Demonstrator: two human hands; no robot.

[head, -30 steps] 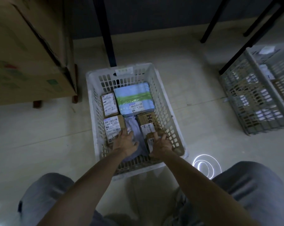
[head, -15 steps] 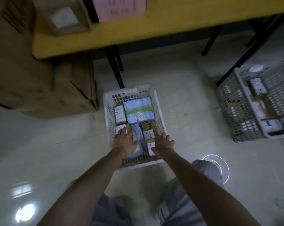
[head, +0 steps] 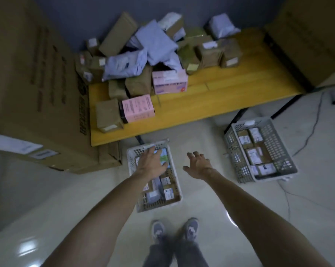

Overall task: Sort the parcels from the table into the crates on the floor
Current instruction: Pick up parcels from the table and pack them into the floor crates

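Nothing is held in either grip: the left hand (head: 153, 163) is spread flat, fingers splayed, above the far end of the white crate (head: 173, 204), and the right hand (head: 198, 166) is likewise opened, palm down, over bare floor just to that crate's three o'clock side. No parcel is touched by either.

The white crate is seen on the floor straight ahead of the shoes (head: 174, 229), at twelve o'clock, and is filled with small labelled boxes. A second, grey crate (head: 278, 176) lies at about two o'clock, well apart from the first, also partly filled. The remaining parcels (head: 155, 54) are heaped on the yellow bench (head: 230, 97) farther off at twelve o'clock; a pink box (head: 137, 107) and a brown box (head: 108, 115) are placed nearest the front edge, toward eleven o'clock.

The step in hand is judged to be the reach between a drop and the next pick. A good share of the sorting is judged undone, given the heap. For the next move, both hands would need to be carried up and forward over the bench edge, and one parcel near the front closed upon before its label is read and a crate chosen.
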